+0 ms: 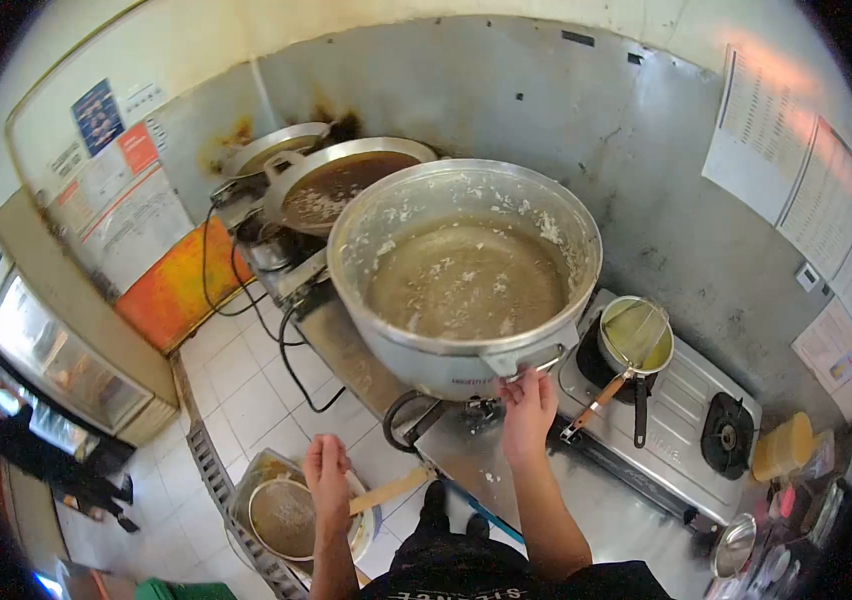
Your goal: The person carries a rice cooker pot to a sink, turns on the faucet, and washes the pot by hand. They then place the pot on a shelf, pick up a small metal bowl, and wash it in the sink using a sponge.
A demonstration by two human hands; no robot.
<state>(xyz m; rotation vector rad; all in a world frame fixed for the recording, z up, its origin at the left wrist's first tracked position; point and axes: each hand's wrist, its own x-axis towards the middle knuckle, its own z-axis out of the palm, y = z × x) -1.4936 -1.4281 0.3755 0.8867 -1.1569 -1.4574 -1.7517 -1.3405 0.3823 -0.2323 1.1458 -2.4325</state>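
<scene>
A large metal pot (416, 345) stands tilted towards me on the stove, with white bits stuck to its inner wall and cloudy liquid residue on its bottom. My right hand (528, 405) is closed on the wire handle at the pot's near right side. Lower down and to the left, my left hand (326, 470) is curled shut in the air, and nothing shows in it. Under the left wrist lies a round strainer (283, 518) with a flat wooden handle (391, 490), resting over a container near the floor.
Behind the pot sit a wide wok (346, 185) of brown liquid and another pan (271, 148). To the right, a small saucepan (636, 335) holding a strainer stands on a two-burner gas stove (686, 455). Black hoses (286, 345) hang at the left. A person in dark clothes (76, 470) is far left.
</scene>
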